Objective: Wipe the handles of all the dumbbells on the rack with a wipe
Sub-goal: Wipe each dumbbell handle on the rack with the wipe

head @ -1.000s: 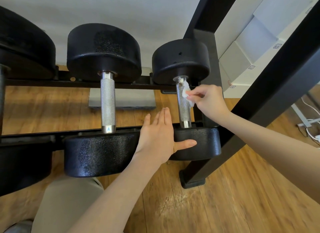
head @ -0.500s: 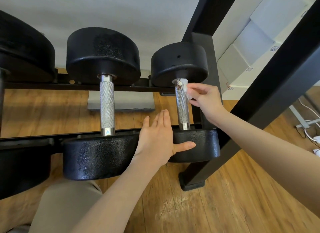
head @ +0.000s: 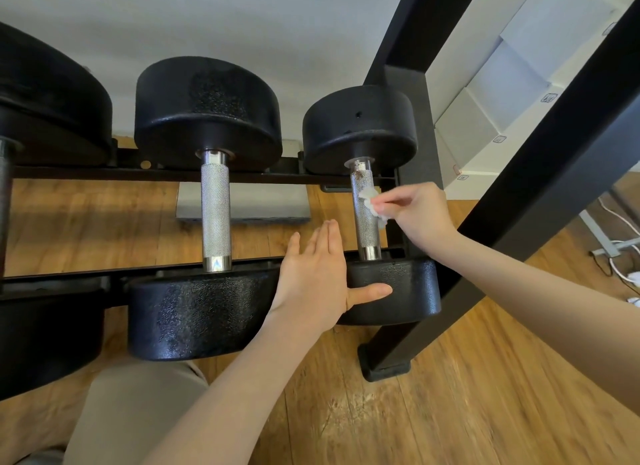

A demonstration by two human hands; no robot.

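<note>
Head view: right hand (head: 420, 215) pinches wipe (head: 372, 206) on handle (head: 366, 215); left hand (head: 317, 274) fingers straight.

Knurled metal handle (head: 366, 219); glossy pebbled black heads (head: 391, 291)

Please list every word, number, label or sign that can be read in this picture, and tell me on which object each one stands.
No text can be read.
White boxes: small dark-outlined labels hold marks too small and blurred to read.
Dumbbells: no number or brand shows on the black heads.
Wipe, held by the right hand: no print seen.
</note>
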